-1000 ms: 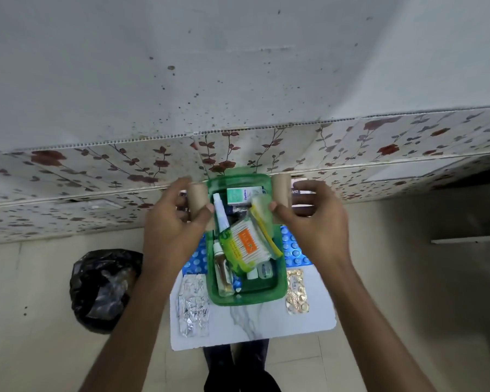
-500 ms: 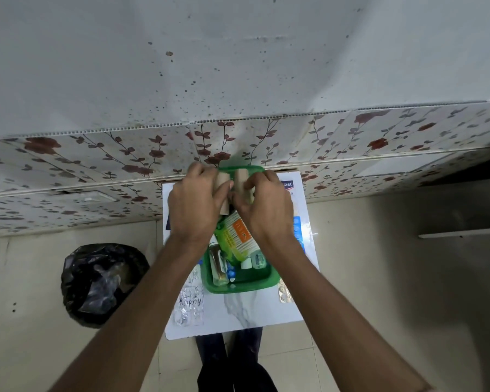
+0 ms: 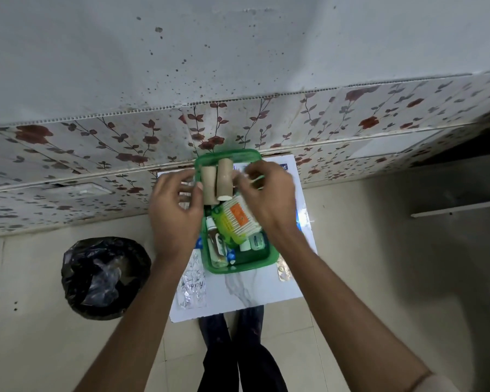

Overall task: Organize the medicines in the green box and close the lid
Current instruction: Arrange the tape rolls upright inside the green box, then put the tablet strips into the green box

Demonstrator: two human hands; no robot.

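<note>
Packing two rolls (image 3: 217, 183) at far end of green box (image 3: 239, 268) on bench (image 3: 252, 292). Left hand (image 3: 174, 210) half open, thumb at left roll; right hand (image 3: 266, 193) pinching thin stick. Rolls light, soft, crushable: hold by sides. Lid not seen.

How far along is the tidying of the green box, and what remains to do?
Most items already lie in the green box: two tan rolls at its far end, a cotton bud pack, and small bottles. The left hand and right hand are arranging things at the rolls. A silver blister strip and a gold one remain outside. No lid is on.
</note>
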